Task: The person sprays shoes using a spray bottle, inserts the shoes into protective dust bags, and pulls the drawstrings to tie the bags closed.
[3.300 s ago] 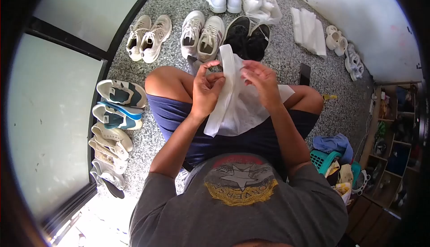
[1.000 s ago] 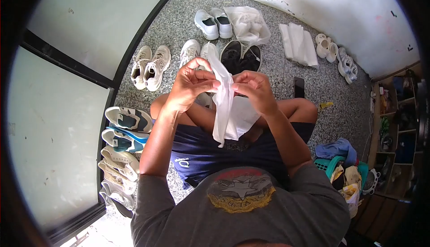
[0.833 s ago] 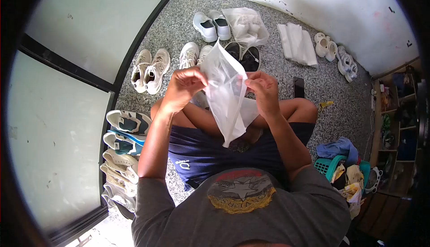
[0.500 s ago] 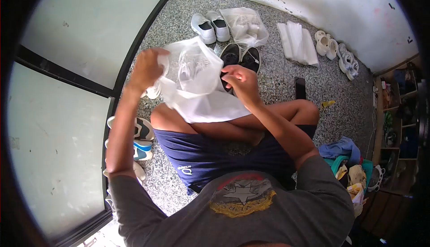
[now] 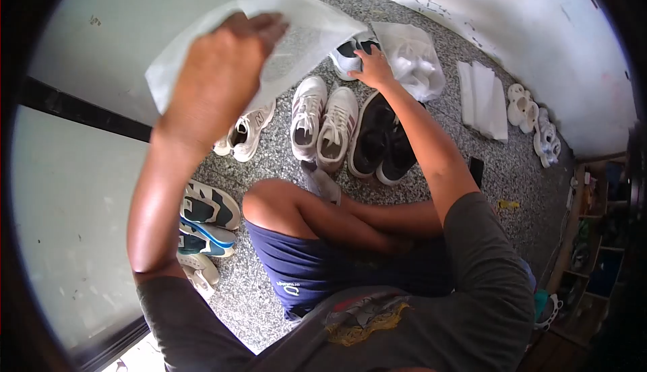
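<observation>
My left hand is raised at the upper left, its fingers closed on a translucent white bag that spreads out behind it. My right hand reaches to the light grey slip-on shoes, thumb and fingers apart at their heels; whether it touches them I cannot tell. Part of the slip-ons is hidden by the bag and the hand. Nearer to me stand white sneakers with striped sides, beside a pair of black shoes partly covered by my right forearm.
A filled white bag lies right of the slip-ons, then folded white bags and white clogs by the wall. White sneakers and several other shoes line the left door. A phone lies on the speckled floor.
The bag has moved from over my lap up and left in my left hand. My right hand has left the bag's edge and reached forward to the slip-ons. The view has shifted.
</observation>
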`<action>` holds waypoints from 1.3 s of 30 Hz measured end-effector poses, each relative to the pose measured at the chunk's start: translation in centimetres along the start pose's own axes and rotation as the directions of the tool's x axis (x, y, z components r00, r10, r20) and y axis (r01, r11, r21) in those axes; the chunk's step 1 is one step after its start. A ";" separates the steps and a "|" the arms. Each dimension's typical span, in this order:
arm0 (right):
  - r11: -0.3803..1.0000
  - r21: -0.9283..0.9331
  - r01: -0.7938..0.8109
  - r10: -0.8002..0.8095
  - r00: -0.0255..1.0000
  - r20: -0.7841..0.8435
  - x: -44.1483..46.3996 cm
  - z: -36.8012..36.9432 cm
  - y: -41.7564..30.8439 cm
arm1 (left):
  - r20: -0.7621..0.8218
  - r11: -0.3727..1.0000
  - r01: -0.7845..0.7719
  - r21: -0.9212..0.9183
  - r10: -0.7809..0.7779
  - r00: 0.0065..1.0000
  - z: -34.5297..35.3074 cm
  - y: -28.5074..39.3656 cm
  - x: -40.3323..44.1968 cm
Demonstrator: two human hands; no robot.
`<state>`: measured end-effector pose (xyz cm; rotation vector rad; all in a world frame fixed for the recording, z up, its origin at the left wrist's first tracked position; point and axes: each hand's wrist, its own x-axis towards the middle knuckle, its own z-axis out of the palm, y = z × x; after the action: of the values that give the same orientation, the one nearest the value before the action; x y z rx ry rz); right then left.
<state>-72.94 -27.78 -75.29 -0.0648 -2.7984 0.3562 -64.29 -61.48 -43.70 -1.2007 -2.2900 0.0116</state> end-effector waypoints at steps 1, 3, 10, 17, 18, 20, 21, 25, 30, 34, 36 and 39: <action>0.995 -0.096 -0.023 0.039 0.985 0.169 0.8 0.7 0.1 | 0.062 1.000 -0.011 -0.012 0.011 0.998 1.3 0.3 -0.1; 0.994 -0.093 -0.050 0.073 0.965 0.253 2.5 1.8 0.3 | 0.109 1.000 -0.003 -0.013 0.005 0.994 5.3 -0.5 -1.0; 0.998 -0.057 -0.017 0.030 0.966 0.256 1.9 0.0 0.1 | 0.204 0.983 0.119 -0.142 -0.088 0.975 12.8 -2.1 -2.0; 0.979 0.152 0.134 -0.176 0.934 0.311 -11.6 -20.9 -0.1 | 0.091 0.996 0.043 -0.077 -0.036 0.995 12.2 -1.1 -1.9; 0.963 0.161 0.218 -0.253 0.935 0.249 -14.1 -24.2 -0.3 | 0.082 0.997 0.038 -0.070 -0.032 0.996 11.9 -0.6 -1.8; 0.958 0.191 0.214 -0.258 0.934 0.248 -19.1 -30.6 -0.9 | 0.069 0.980 -0.014 -0.198 0.028 0.997 11.5 0.6 -1.4; 0.969 0.214 0.125 -0.189 0.931 0.312 -21.4 -33.7 -1.6 | -0.012 0.956 -0.046 -0.291 0.044 0.999 11.7 1.5 -1.1; 0.932 0.362 0.020 -0.181 0.890 0.418 -29.0 -41.1 -3.1 | 0.156 0.923 -0.059 -0.381 0.128 0.979 9.4 6.4 0.4; 0.844 0.536 -0.023 -0.289 0.823 0.490 -34.1 -43.3 -4.3 | 0.345 0.782 -0.050 -0.622 0.331 0.878 2.8 13.8 1.2; 0.873 0.479 -0.088 -0.166 0.871 0.463 -36.3 -44.1 -5.0 | 0.469 0.794 -0.102 -0.600 0.452 0.759 -0.9 16.0 0.0; 0.944 0.321 0.075 -0.174 0.940 0.293 -37.5 -43.7 -5.6 | 0.471 0.818 -0.083 -0.569 0.407 0.782 -1.9 16.7 -1.0; 0.975 0.129 0.181 -0.210 0.939 0.272 -39.0 -42.5 -7.9 | 0.380 0.803 -0.084 -0.590 0.368 0.849 -3.1 18.6 -1.3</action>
<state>-22.49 -28.66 -46.20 0.3121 -3.0268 0.4934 -48.14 -52.04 -46.33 -1.9722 -2.6456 -0.3278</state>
